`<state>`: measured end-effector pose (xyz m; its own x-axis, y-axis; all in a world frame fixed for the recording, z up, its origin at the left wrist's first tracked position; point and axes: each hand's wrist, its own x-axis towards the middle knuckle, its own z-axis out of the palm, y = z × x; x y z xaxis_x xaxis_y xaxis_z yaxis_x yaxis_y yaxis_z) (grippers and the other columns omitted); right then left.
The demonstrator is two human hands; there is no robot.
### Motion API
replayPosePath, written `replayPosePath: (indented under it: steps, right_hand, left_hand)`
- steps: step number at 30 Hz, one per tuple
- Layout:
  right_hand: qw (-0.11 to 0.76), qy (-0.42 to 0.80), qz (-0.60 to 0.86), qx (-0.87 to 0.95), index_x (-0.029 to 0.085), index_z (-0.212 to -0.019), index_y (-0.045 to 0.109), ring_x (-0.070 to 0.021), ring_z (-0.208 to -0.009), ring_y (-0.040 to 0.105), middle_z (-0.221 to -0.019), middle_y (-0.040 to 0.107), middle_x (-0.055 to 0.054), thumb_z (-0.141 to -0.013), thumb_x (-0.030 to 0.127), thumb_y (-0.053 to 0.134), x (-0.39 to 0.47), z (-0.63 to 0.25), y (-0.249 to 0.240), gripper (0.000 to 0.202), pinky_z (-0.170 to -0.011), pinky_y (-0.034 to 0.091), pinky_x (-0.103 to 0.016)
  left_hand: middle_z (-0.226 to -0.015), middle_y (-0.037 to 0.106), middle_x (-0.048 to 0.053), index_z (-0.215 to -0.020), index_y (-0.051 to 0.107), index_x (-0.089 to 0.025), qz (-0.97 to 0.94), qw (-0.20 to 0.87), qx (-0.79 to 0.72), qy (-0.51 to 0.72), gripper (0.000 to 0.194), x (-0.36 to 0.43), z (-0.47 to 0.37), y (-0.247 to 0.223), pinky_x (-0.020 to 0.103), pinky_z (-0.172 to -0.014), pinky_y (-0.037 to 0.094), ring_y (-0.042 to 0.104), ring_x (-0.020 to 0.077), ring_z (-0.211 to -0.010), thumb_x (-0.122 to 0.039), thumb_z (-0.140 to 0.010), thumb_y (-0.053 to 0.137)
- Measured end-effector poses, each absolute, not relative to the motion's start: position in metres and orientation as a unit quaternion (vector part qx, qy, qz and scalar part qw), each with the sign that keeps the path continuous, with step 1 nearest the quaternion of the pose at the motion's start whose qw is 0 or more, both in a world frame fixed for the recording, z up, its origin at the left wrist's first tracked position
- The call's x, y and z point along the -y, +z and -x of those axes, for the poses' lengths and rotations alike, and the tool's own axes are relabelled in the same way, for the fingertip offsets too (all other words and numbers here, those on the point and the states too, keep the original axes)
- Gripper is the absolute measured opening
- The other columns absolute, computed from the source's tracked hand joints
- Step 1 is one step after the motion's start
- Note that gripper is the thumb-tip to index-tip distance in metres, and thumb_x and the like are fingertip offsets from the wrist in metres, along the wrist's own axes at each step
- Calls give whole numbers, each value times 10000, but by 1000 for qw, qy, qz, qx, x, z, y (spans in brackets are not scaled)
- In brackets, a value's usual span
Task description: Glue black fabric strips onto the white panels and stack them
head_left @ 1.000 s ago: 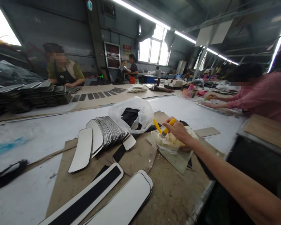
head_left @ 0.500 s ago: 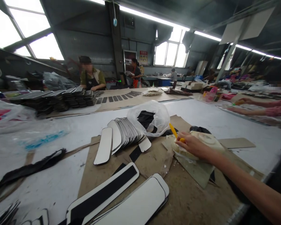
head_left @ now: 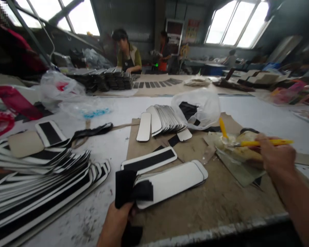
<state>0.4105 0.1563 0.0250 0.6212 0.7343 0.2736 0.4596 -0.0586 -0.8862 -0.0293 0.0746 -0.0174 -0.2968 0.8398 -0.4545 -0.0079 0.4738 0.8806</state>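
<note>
My right hand (head_left: 278,154) is closed around a yellow-handled brush (head_left: 249,143), whose head is over a pale, glue-smeared container (head_left: 244,157). Another yellow handle (head_left: 222,127) sticks up from that container. At the lower middle, my left hand (head_left: 117,219) grips a bundle of black strips (head_left: 125,187), which fan out over the near end of several stacked white rounded panels (head_left: 175,181). Just behind them lies a white panel with a black strip along its middle (head_left: 151,159).
A fanned row of white panels (head_left: 167,118) lies beside a clear plastic bag (head_left: 208,108) holding black pieces. Piles of black-and-white panels (head_left: 54,192) cover the left side. Brown board (head_left: 185,219) lies under the work. Across the table, a person (head_left: 128,58) sits near dark stacks.
The view has swung left and down. My left hand has come into view with the black strips. My right hand now holds the brush level, while another yellow handle stands in the container.
</note>
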Motion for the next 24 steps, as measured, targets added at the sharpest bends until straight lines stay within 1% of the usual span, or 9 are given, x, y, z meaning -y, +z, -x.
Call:
replayPosePath:
  steps: [2,3,4,6,10,13,16,20,24]
  right_hand:
    - [656,97,676,321,220,-744,572,-204,-640,583,-753,577,-41,-695,423,694,-138,-380,27,241,-534,494,-348]
    - [685,141,649,300,210,-696,580,-173,-643,583,-772,569,-23,-668,385,735,-129,-359,28,235,-538,519,-310]
    - [686,215,626,301,197,-675,589,-139,-636,583,-773,563,-7,-665,365,750,-120,-335,29,233,-548,536,-261]
    - [632,361,603,326,173,-727,631,-106,-631,594,-768,575,-7,-684,356,754,-103,-282,28,224,-562,539,-185]
    - [588,498,524,362,156,-732,645,-115,-656,599,-781,575,-16,-712,392,733,-88,-200,19,253,-578,552,-200]
    - [588,517,510,356,160,-733,639,-100,-648,581,-786,560,-10,-742,384,713,-90,-174,13,236,-575,545,-193]
    - [578,530,507,359,163,-745,632,-87,-646,571,-782,554,-3,-771,374,689,-92,-166,8,219,-579,526,-176]
    - [547,538,517,380,172,-800,616,-103,-699,584,-817,561,-5,-798,384,661,-91,-162,-3,217,-611,515,-199]
    - [514,503,545,430,176,-825,600,-120,-699,595,-776,583,-5,-824,396,626,-90,-161,-5,222,-618,492,-215]
  left_hand:
    - [-443,483,-4,-494,521,-159,-293,557,-643,436,314,-76,31,-27,233,-450,297,379,108,-452,-366,-665,685]
    - [-454,493,-2,-513,530,-149,-282,587,-617,442,300,-76,32,-31,222,-453,294,383,101,-459,-358,-653,694]
    - [-459,496,-1,-523,535,-144,-269,604,-607,441,291,-77,34,-34,214,-451,293,384,97,-459,-354,-642,697]
    - [-496,518,8,-558,549,-136,-245,637,-587,436,272,-77,36,-36,207,-452,304,403,94,-470,-347,-638,700]
    - [-563,520,11,-647,562,-131,-204,694,-540,430,348,-77,41,-37,209,-463,336,412,87,-473,-462,-703,652]
    - [-550,467,-22,-764,578,-131,-133,749,-477,440,407,-78,42,-37,182,-439,296,351,58,-448,-535,-753,617]
    - [-559,467,-25,-784,573,-124,-85,771,-441,452,385,-77,40,-37,166,-432,283,356,48,-457,-490,-733,680]
    - [-562,481,-29,-758,560,-126,-171,711,-501,463,323,-75,36,-37,183,-450,318,384,57,-469,-361,-662,760]
    - [-550,523,-20,-823,589,-114,-204,657,-560,461,350,-75,34,-43,185,-452,316,418,71,-473,-334,-627,779]
